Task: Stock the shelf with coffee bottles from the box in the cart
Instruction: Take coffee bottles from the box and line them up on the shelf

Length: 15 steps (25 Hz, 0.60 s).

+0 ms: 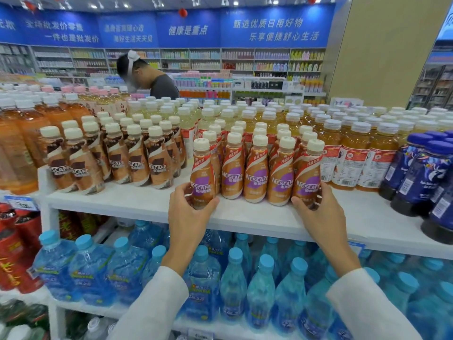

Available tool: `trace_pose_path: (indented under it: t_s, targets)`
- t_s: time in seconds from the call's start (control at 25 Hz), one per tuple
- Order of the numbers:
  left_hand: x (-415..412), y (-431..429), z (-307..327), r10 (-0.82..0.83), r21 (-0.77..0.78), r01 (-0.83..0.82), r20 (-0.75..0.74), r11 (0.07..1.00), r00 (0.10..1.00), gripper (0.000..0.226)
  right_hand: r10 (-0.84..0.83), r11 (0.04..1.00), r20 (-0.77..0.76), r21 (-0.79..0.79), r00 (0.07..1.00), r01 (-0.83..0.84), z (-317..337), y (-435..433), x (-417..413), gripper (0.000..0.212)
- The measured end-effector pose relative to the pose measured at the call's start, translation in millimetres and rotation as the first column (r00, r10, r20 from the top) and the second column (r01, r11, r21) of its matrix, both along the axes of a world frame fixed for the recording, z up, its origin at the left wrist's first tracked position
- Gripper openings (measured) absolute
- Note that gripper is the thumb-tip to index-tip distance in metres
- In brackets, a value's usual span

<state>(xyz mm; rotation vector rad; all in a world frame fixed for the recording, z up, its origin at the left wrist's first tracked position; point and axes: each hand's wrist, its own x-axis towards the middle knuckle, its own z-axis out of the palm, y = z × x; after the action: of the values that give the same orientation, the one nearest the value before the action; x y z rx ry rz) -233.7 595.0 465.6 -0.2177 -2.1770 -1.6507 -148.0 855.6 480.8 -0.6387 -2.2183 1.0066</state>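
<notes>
Near edge of white shelf (245, 218): row of tan bottles, purple label patch, cream caps. Left hand (188, 217) fingers curl round leftmost Nescafé bottle (202, 173); right hand (318, 213) fingers wrap rightmost Nescafé bottle (308, 175).

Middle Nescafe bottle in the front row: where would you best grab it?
I'd pinch the middle Nescafe bottle by its slim neck under the cream cap, coming from above. It stands upright, and neighbouring bottles crowd both sides of its body.
</notes>
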Motion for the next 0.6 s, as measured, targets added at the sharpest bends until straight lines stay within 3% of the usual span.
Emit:
trace_pose_path:
  t_s: [0.32, 0.44, 0.6]
  targets:
    - [13, -14, -17, -0.026, -0.081, 0.027, 0.008, 0.996, 1.000, 0.073, -0.045, 0.998, -0.028, -0.038, 0.999, 0.044, -7, -28, 37, 0.069]
    - [44, -26, -26, -0.042, -0.024, 0.042, -0.004, 0.999, 0.999, 0.059, 0.053, 0.998, -0.134, -0.037, 0.990, -0.059, -23, -59, 66, 0.055]
    - [111, -55, -49, 0.039, 0.105, -0.047, 0.076, 0.993, 0.996, 0.034, 0.282, 0.935, -0.195, -0.162, 0.940, -0.314, -51, -103, 100, 0.039]
